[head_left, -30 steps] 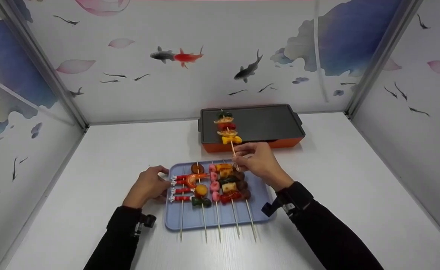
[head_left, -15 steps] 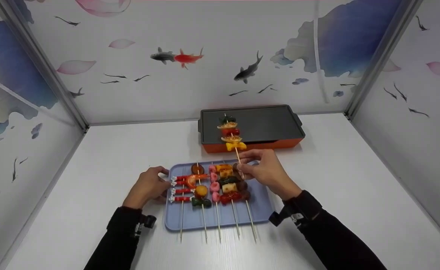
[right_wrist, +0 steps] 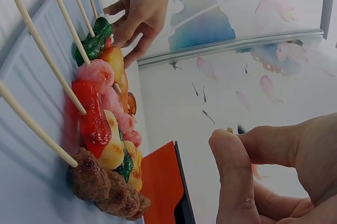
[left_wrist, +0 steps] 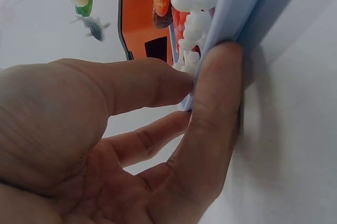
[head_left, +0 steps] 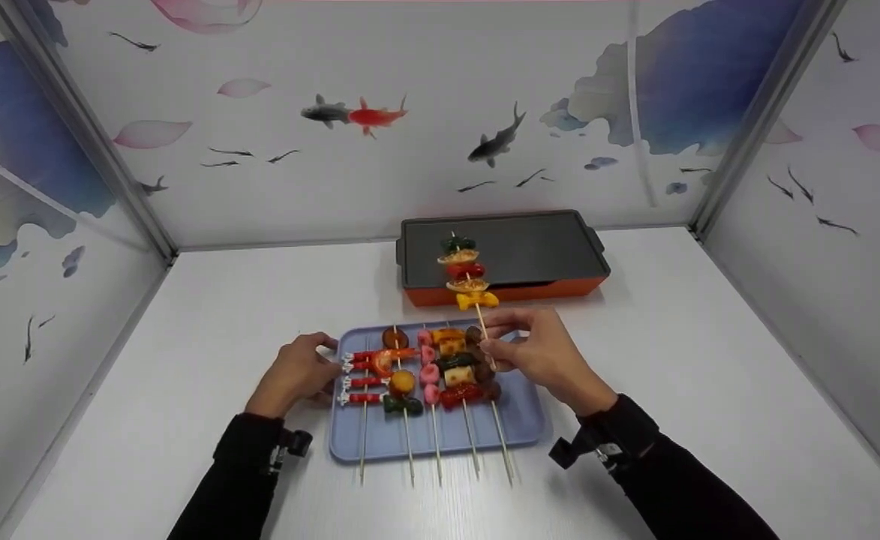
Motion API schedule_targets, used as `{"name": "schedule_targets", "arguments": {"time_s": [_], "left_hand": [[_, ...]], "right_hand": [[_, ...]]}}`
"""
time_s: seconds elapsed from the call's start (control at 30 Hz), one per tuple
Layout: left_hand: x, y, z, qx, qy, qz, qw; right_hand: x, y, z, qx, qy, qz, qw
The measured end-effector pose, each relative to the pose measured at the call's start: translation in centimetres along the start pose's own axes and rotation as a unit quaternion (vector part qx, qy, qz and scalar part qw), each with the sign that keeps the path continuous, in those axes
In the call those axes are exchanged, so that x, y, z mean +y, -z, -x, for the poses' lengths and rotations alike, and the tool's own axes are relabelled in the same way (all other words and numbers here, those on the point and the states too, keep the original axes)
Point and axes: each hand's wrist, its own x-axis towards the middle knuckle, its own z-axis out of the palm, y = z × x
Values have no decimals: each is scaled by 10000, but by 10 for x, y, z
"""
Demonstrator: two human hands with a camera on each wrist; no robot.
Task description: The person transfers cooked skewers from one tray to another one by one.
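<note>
My right hand [head_left: 548, 356] pinches the bare lower stick of a skewer [head_left: 467, 271] between thumb and fingers. It is raised over the back of the tray, its green, red and yellow pieces pointing toward the grill. On the left, my left hand [head_left: 297, 375] grips the rim of the light blue tray [head_left: 387, 442], with the thumb [left_wrist: 142, 81] at the inner edge and a finger along the outer side. Several skewers lie side by side on the tray, including a meat skewer [right_wrist: 108, 190] at the right and a pink-ball skewer [head_left: 430, 373] mid-tray. Their stick ends overhang the front rim.
Behind the tray stands an orange grill [head_left: 571, 286] with a flat dark plate [head_left: 530, 244]. White panels printed with fish and petals enclose the white table [head_left: 222, 300] at the back and sides.
My right hand has drawn the raised skewer back toward me and slightly right, away from the grill. The left hand and the tray stay where they were.
</note>
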Motion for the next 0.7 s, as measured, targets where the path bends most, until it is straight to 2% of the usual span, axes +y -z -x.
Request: {"name": "schedule_targets", "arguments": {"time_s": [0.23,0.47,0.7], "left_hand": [[-1,0,0,51,-118,-94,9999],[0,0,1,51,-56,-150,9999],[-1,-1,0,112,-155,-280,9994]], "right_hand": [[6,4,10,67,-143,39,9999],[12,8,18,59,-108,180,9998],[17,12,25,49,-245,182,9995]]}}
